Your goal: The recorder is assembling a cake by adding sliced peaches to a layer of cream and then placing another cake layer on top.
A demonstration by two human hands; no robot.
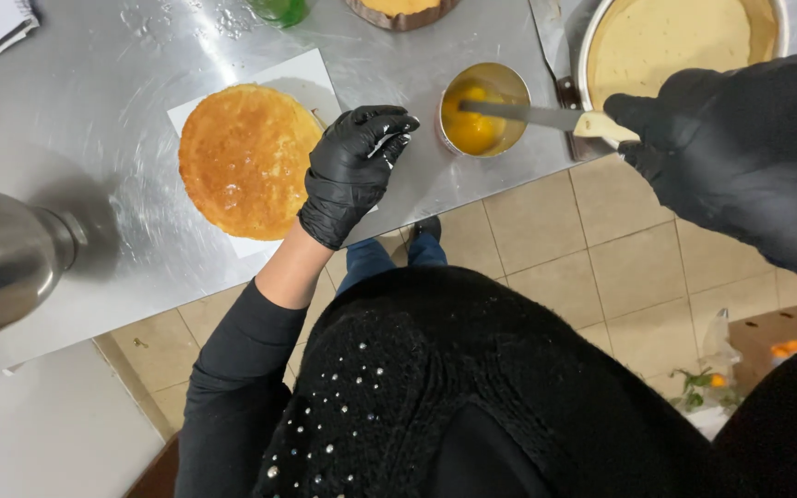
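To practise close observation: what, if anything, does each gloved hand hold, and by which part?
The right hand grips a spatula knife by its pale handle, blade in the small metal cup. The left hand holds nothing, resting beside the round sponge cake.

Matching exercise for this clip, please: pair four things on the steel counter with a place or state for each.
Things:
1. round sponge cake
2. small metal cup
3. spatula
4. left hand

Places or states:
A. holds yellow liquid
B. held in the right hand, blade over the cup
C. lies on a white board
D. gloved, at the cake's right edge

Pairs: 1-C, 2-A, 3-B, 4-D
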